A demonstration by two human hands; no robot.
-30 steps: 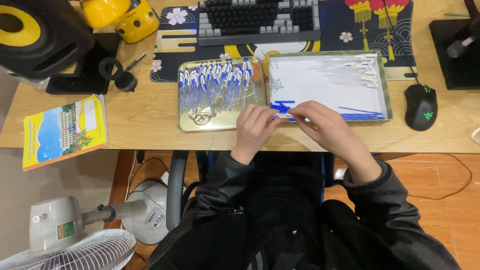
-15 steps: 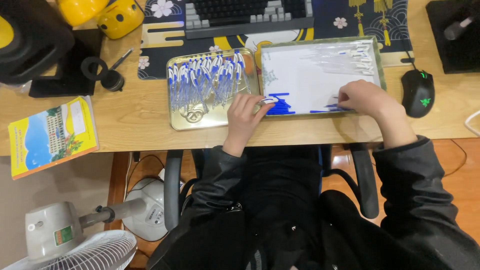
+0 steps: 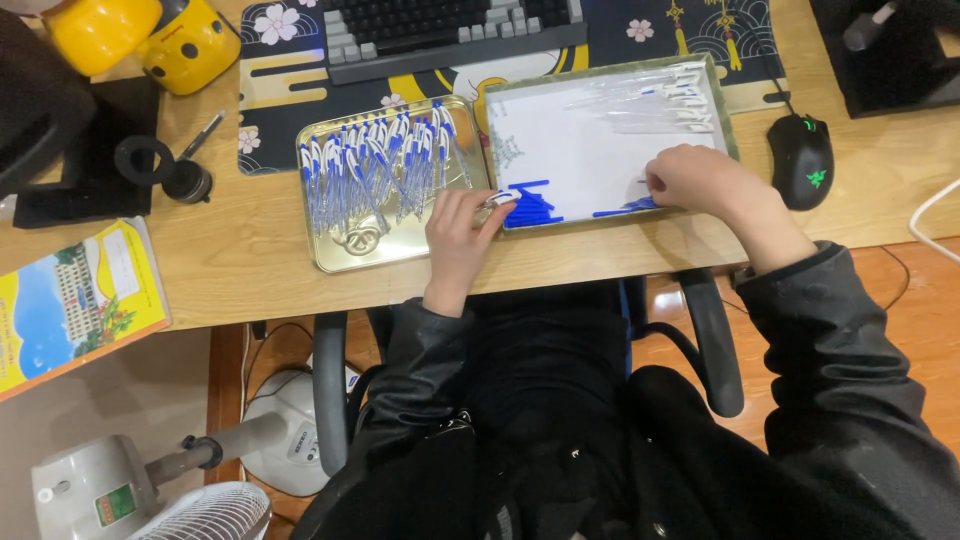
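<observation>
Head view, looking straight down on the table [image 3: 250, 260]: my left hand [image 3: 458, 232] rests at the near edge, between the gold metal tray [image 3: 330, 262] and the white-lined box lid [image 3: 722, 100]. Its fingers are pinched on a small white-and-blue pen part [image 3: 500, 199], held at the lid's 7 o'clock corner, just beside a row of blue pieces [image 3: 535, 210] lying side by side. My right hand [image 3: 700, 180] lies curled at the lid's 5 o'clock edge, fingertips down on a few more blue pieces [image 3: 625, 208]; whether it grips one I cannot tell. The two hands are well apart.

The gold tray holds a loose pile of blue-and-white pens [image 3: 380, 170], kept at 9 o'clock of the lid, within reach of my left hand. Clear pen barrels [image 3: 650, 100] lie grouped at the lid's 1 o'clock corner, apart from the blue pieces, so the kinds appear to be kept separate. A keyboard [image 3: 450, 25] sits at 12 o'clock, a black mouse [image 3: 800, 160] at 3 o'clock.
</observation>
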